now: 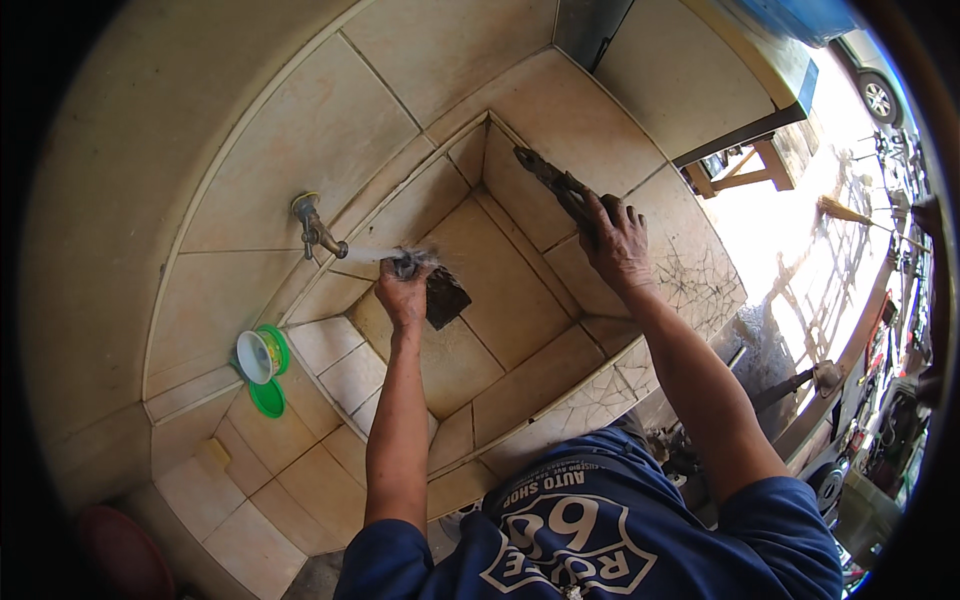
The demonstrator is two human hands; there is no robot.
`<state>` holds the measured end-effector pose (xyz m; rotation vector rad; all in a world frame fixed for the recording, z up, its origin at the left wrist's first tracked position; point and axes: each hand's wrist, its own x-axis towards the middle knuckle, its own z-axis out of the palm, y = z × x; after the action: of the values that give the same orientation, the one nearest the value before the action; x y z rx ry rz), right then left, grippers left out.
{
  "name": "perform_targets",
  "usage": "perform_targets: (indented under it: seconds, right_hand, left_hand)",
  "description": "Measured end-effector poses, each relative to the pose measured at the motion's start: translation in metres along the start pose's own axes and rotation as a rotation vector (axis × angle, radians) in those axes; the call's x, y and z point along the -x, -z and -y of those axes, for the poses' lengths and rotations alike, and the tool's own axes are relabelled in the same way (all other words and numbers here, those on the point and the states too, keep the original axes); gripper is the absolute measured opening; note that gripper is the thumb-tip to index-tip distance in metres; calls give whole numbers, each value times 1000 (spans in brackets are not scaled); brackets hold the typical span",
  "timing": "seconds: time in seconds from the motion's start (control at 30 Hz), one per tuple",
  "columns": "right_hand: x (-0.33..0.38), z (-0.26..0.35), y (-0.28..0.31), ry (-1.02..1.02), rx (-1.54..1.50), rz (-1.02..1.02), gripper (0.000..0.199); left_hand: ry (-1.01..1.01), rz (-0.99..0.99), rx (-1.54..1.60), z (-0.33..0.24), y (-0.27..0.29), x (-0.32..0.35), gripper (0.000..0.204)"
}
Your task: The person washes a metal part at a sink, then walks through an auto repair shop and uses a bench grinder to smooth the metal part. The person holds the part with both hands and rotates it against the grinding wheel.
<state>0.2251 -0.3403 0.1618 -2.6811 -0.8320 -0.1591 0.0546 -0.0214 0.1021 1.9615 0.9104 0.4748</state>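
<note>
Water runs from a brass wall faucet point(318, 232) over my left hand point(402, 295), which is in the tiled sink point(480, 270). Its fingers are closed around a small greyish thing point(408, 264), blurred by the splashing water, so its kind cannot be made out. Just beside that hand, a dark squarish patch point(447, 300) shows low in the sink; whether it is a drain or an object is unclear. At the sink's right wall and rim, my right hand point(617, 248) is closed on the near end of a dark plier-like tool point(556, 187), its jaws pointing away.
A white tub with a green rim point(258, 356) and a green lid point(267, 398) are left of the sink. Cracked tile point(695, 270) covers the right ledge. Beyond it stand a wooden-legged stand point(745, 178) and a broom point(845, 211). A reddish basin point(120, 550) sits at lower left.
</note>
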Motion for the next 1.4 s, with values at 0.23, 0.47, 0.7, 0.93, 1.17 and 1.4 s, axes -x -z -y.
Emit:
perform_targets:
  seconds: [0.23, 0.47, 0.7, 0.93, 1.17, 1.4]
  right_hand:
    - [1, 0, -1, -3, 11, -2, 65]
    - [0, 0, -4, -19, 0, 4, 69]
    - [1, 0, -6, -8, 26, 7, 71]
    - [0, 0, -14, 13, 73, -30, 65]
    - [0, -4, -14, 45, 60, -14, 62]
    - [17, -32, 13, 60, -48, 54, 65]
  left_hand:
    - [33, 36, 39, 15, 2, 5, 42]
    - [251, 87, -170, 42, 17, 58, 47]
    - [450, 289, -295, 73, 62, 166, 48]
    - [435, 121, -253, 71, 98, 248, 38]
    - [401, 39, -320, 28, 79, 299, 39]
    - [531, -111, -328, 14, 75, 297, 36]
